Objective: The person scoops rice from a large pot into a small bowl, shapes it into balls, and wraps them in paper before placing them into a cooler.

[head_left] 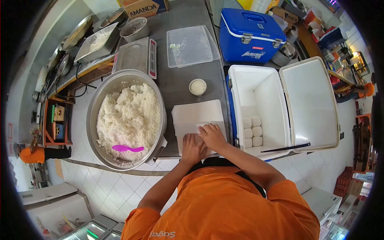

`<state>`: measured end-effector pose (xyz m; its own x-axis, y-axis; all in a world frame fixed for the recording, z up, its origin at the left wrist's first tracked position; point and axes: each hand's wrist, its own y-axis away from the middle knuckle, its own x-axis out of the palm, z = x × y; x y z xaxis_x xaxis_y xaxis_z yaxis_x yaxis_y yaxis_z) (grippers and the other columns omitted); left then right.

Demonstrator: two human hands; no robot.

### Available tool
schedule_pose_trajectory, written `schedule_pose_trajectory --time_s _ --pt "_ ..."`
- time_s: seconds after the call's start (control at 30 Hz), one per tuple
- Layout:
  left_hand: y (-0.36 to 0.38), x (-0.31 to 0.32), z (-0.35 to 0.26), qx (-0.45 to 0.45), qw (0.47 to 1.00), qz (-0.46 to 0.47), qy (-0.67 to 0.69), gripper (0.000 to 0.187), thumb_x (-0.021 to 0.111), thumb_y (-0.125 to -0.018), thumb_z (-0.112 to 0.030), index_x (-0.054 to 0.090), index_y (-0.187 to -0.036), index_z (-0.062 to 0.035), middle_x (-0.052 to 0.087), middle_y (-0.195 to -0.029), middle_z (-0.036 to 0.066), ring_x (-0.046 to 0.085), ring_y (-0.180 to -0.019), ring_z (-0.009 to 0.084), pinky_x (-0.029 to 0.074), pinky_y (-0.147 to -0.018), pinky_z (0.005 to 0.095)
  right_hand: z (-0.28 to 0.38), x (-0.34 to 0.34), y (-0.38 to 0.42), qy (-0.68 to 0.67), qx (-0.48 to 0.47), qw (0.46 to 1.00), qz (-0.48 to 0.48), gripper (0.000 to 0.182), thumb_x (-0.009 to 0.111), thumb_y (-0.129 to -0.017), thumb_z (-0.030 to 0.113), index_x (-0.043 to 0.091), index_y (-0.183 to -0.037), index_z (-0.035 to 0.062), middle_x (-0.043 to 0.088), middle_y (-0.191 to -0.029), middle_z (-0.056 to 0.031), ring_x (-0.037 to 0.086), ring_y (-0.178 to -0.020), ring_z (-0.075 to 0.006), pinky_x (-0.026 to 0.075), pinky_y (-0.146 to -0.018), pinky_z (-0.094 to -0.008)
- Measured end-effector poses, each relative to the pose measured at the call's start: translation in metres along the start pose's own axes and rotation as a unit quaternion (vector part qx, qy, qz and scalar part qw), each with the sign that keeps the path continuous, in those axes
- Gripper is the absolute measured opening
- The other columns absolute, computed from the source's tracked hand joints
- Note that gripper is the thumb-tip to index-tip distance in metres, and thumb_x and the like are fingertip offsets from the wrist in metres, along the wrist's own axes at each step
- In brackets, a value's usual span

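Note:
A stack of white paper sheets point(197, 113) lies at the table's front edge, under both hands. My left hand point(193, 149) is closed over the near part of the paper, its fingers curled down. Just right of it and touching it, my right hand point(213, 137) has its fingers bent onto a paper edge. Whatever may be under the palms is hidden. A small bowl of white grains point(197, 87) stands beyond the paper. To the left is a large metal pot point(91, 116) heaped with cooked rice point(128, 114), a purple rice paddle point(127, 148) lying on top.
On the right stands an open white cooler point(256, 76) holding several white wrapped packs point(252, 131). A closed blue cooler point(250, 36) is behind it. A kitchen scale point(134, 58), clear plastic lids point(190, 46) and a metal tray point(96, 42) sit farther back. Other people in orange are at both sides.

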<state>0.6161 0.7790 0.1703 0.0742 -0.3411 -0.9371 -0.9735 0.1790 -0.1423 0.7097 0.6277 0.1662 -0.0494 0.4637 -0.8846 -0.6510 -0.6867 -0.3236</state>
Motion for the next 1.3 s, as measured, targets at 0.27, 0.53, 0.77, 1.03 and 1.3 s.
schedule_pose_trajectory --time_s 0.27,0.53,0.77,1.03,1.3 --pt "0.006 0.019 0.028 0.014 0.998 -0.040 0.040 0.057 0.063 -0.091 -0.010 0.053 -0.147 0.0013 0.049 -0.157 0.022 0.047 -0.145 0.0378 0.034 -0.120 0.0559 0.027 0.003 0.041 0.086 0.069 0.993 0.042 0.058 0.068 -0.092 0.028 0.059 -0.140 -0.0046 0.048 -0.153 -0.0191 0.042 -0.144 -0.0365 0.035 -0.112 -0.0551" --pt "0.007 0.032 0.069 -0.009 0.994 -0.032 0.108 0.034 0.068 -0.090 -0.006 0.068 -0.124 -0.0013 0.068 -0.131 0.018 0.061 -0.128 0.0343 0.047 -0.112 0.0526 -0.007 0.027 0.047 -0.008 0.178 0.984 0.031 0.033 0.059 -0.092 0.006 0.066 -0.121 -0.0084 0.060 -0.138 -0.0260 0.056 -0.132 -0.0405 0.047 -0.109 -0.0485" --pt "-0.079 -0.005 0.054 -0.226 0.969 0.013 0.099 0.022 0.072 -0.085 -0.004 0.070 -0.106 -0.0007 0.067 -0.105 0.023 0.066 -0.102 0.0412 0.055 -0.088 0.0500 -0.043 0.013 -0.036 -0.059 0.365 0.915 0.164 0.016 0.065 -0.084 0.008 0.074 -0.094 0.0004 0.069 -0.096 -0.0225 0.069 -0.093 -0.0411 0.058 -0.083 -0.0524" --pt "-0.045 0.020 0.044 -0.190 0.973 -0.047 0.122 0.010 0.071 -0.088 -0.003 0.072 -0.096 0.0024 0.066 -0.081 0.021 0.069 -0.078 0.0371 0.057 -0.079 0.0446 -0.039 0.041 0.014 -0.106 0.245 0.963 0.030 0.014 0.066 -0.085 0.012 0.074 -0.087 0.0013 0.071 -0.090 -0.0217 0.071 -0.086 -0.0407 0.058 -0.078 -0.0503" --pt "-0.074 0.018 -0.021 -0.297 0.771 -0.110 0.552 0.024 0.067 -0.097 -0.006 0.065 -0.120 0.0013 0.071 -0.111 0.015 0.070 -0.101 0.0212 0.056 -0.088 0.0339 -0.038 -0.037 -0.024 -0.372 0.412 0.830 -0.056 0.036 0.084 -0.090 0.030 0.072 -0.095 -0.0033 0.072 -0.082 -0.0120 0.068 -0.079 -0.0153 0.055 -0.075 -0.0309"
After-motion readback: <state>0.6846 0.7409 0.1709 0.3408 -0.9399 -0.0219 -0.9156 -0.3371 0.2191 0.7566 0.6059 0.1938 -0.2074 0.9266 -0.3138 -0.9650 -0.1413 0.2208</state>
